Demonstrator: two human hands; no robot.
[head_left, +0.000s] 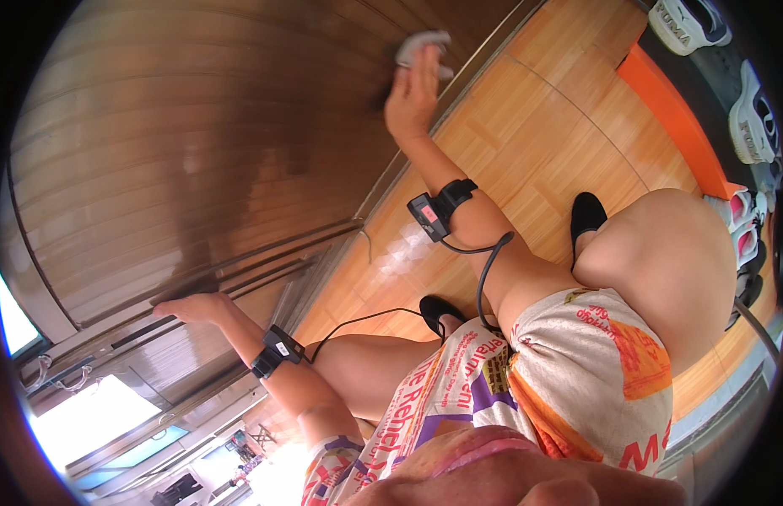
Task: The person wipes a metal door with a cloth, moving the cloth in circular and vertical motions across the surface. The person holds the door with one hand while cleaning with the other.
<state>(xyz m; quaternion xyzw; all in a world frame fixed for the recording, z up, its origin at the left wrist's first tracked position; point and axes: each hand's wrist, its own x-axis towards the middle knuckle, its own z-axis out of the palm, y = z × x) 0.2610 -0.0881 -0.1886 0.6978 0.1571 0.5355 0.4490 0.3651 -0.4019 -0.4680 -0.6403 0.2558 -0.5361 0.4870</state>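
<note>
Brown, glossy, ribbed panel (265,126) fills the upper left of the view; a whitish cloth (415,40) lies against it, near its edge beside the wood-patterned floor (526,126); the right hand (411,97) has hold of the cloth, fingers nearly straight and close together over it, pressing it to the panel; the left hand (197,307) touches the panel's frame near another edge, fingers extended; whether they curl around the frame, cannot tell; black strapped devices (434,213) sit on both forearms, cabled; at right, white shoes (754,118) stand on an orange-edged rack (670,118)
</note>
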